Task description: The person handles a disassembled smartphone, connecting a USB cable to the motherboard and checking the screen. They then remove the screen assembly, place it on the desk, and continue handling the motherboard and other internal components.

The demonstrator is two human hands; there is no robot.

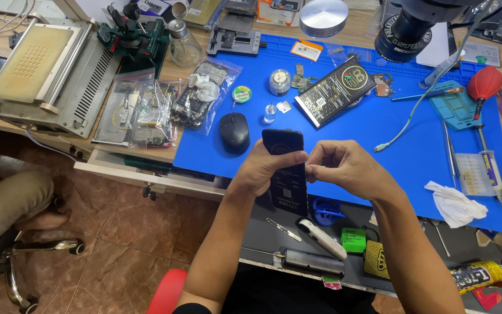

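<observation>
A black smartphone (pixel 286 174) is held upright over the front edge of the blue work mat (pixel 379 134), its back toward me. My left hand (pixel 268 168) wraps its left side, thumb across the back. My right hand (pixel 341 166) is closed at the phone's right edge, fingertips pinched together against the left thumb; whether something tiny sits between them cannot be made out.
A black mouse (pixel 234 132), a black package (pixel 334 90), a white cable (pixel 413 110), a red air blower (pixel 484 84) and a white cloth (pixel 454 203) lie on the mat. Bagged parts (pixel 146 110) and a grey machine (pixel 47 75) sit left. An open drawer (pixel 321 238) holds tools.
</observation>
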